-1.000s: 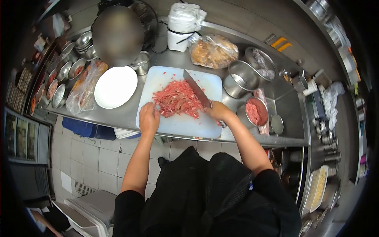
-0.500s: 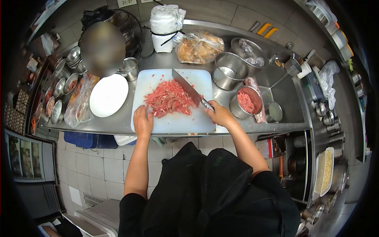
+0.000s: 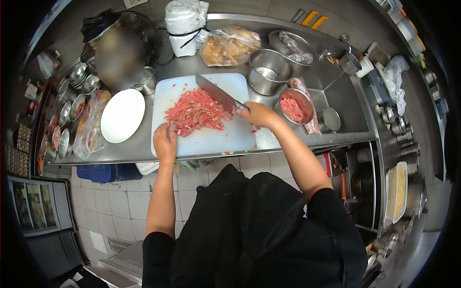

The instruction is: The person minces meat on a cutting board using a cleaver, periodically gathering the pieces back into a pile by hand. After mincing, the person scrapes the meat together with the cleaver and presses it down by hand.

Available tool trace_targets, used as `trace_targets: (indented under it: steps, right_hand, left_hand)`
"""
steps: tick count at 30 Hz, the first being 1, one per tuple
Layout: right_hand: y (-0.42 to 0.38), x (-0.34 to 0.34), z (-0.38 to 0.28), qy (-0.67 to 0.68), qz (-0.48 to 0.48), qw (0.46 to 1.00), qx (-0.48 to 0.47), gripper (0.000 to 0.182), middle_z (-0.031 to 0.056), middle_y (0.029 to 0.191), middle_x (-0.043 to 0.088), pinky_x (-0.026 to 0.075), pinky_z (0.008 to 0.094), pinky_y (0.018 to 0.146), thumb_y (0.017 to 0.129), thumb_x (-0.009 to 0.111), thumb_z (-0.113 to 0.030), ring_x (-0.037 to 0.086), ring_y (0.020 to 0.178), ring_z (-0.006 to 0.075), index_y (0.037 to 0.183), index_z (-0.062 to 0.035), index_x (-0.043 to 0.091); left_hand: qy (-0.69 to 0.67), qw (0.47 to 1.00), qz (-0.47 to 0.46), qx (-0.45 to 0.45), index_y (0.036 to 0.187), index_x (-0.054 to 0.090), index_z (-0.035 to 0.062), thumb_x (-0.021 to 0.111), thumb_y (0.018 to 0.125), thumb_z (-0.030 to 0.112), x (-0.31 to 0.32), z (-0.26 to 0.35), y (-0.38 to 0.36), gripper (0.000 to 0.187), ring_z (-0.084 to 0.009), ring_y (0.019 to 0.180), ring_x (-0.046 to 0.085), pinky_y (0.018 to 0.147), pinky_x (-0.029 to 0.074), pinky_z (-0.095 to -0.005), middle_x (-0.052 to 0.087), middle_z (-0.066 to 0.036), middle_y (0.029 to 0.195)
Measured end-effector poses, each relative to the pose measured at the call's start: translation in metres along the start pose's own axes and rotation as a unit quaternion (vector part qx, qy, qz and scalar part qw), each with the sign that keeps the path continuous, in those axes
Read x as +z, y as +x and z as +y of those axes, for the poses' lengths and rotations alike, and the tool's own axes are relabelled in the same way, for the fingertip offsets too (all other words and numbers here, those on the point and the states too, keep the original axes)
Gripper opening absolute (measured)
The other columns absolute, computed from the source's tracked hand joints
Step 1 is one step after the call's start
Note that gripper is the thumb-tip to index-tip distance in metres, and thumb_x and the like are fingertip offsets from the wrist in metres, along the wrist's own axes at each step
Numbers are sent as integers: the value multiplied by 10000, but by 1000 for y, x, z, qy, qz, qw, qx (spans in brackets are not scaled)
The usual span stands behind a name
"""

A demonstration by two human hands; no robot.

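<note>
My right hand [image 3: 261,115] is wrapped round the handle of a cleaver [image 3: 215,94]. Its broad blade slants across the far right side of a heap of sliced raw meat [image 3: 196,111], which lies in thin reddish strips. Under the heap is a white cutting board [image 3: 225,142]. At the board's near left corner rests my left hand [image 3: 164,143], holding nothing, its fingertips by the near left edge of the meat and the thumb apart from the fingers. Small bits of meat are scattered about the board.
Left of the board lies a white plate [image 3: 123,116]. On the right stand a pot of minced meat [image 3: 294,106], a larger steel pot [image 3: 270,72] and a sink [image 3: 343,108]. Behind are a tied bag of brownish food [image 3: 230,45] and a white wrapped bundle [image 3: 185,29].
The whole view has shifted, so the counter sits higher and further left. Against the board, my right hand and the cleaver handle have moved away from me. My left hand stays at the near left corner.
</note>
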State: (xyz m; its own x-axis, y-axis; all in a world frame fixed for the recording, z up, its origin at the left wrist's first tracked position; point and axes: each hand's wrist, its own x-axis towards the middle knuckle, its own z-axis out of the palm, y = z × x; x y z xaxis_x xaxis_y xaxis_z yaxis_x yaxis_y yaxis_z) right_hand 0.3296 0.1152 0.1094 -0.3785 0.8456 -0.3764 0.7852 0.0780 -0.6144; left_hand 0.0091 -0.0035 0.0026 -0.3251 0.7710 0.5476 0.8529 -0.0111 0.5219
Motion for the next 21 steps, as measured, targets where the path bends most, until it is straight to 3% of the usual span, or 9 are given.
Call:
trace_targets:
  steps: [2, 5, 7, 12, 14, 16, 18, 20, 21]
  right_hand:
    - [11, -13, -1, -30, -30, 998, -36, 511, 138, 730, 680, 542, 379, 555, 966, 547, -497, 672, 556, 252, 1045, 5, 599]
    - [10, -26, -14, -59, -48, 997, -19, 500, 110, 717, 669, 547, 379, 515, 959, 557, -497, 669, 550, 234, 1023, -4, 604]
    - [11, -29, -17, -70, -51, 996, -20, 493, 106, 724, 671, 545, 398, 485, 957, 561, -492, 656, 535, 225, 1030, -7, 607]
    - [12, -28, -18, -65, -47, 997, -20, 528, 98, 676, 648, 494, 364, 485, 954, 561, -536, 627, 483, 200, 991, -14, 629]
    - [11, -30, -18, -52, -50, 997, -22, 529, 97, 672, 642, 495, 364, 486, 951, 564, -536, 627, 483, 199, 988, -12, 629]
    - [14, -31, -17, -69, -60, 996, -15, 445, 90, 765, 688, 550, 418, 473, 960, 561, -428, 644, 516, 221, 1020, 10, 618]
    - [14, -35, -18, -66, -78, 995, -11, 435, 88, 773, 689, 548, 414, 470, 960, 564, -414, 645, 517, 220, 1055, 9, 603]
    - [11, -39, -20, -66, -96, 993, -9, 429, 85, 781, 691, 546, 410, 467, 960, 567, -399, 645, 519, 218, 1090, 9, 588]
    - [7, -40, -20, -42, -92, 995, -22, 440, 88, 745, 666, 518, 367, 451, 951, 581, -404, 647, 517, 205, 1119, 2, 563]
  left_hand:
    - [-39, 999, -16, 21, 982, 673, 23, 641, 891, 114, 1, 11, -1, 133, -370, 998, 620, 894, 481, -442, 682, -163, 1021]
    - [-119, 982, -78, 126, 938, 700, 39, 679, 870, 149, 28, 64, -18, 131, -343, 899, 635, 817, 490, -449, 686, -140, 960]
    - [-153, 951, -177, 201, 937, 705, 47, 708, 841, 172, 49, 112, -25, 157, -315, 896, 632, 795, 486, -442, 672, -123, 944]
    - [-108, 922, -243, 281, 979, 701, 70, 718, 817, 198, 105, 181, -30, 207, -291, 926, 619, 801, 485, -431, 638, -104, 930]
    - [-81, 922, -248, 288, 944, 690, 73, 716, 812, 189, 122, 183, -30, 178, -284, 919, 613, 792, 476, -426, 628, -94, 921]
    - [-51, 922, -252, 290, 909, 680, 76, 714, 807, 180, 129, 178, -27, 150, -277, 912, 608, 782, 467, -421, 619, -84, 912]
    - [-16, 924, -191, 330, 860, 656, 83, 715, 802, 177, 125, 163, -21, 125, -272, 896, 601, 757, 449, -427, 609, -76, 895]
    - [20, 941, -155, 302, 840, 653, 84, 719, 798, 171, 118, 144, -5, 117, -271, 886, 597, 750, 441, -428, 602, -78, 872]
    - [48, 952, -121, 276, 819, 649, 85, 723, 793, 165, 112, 135, 5, 112, -270, 876, 592, 743, 434, -429, 595, -81, 849]
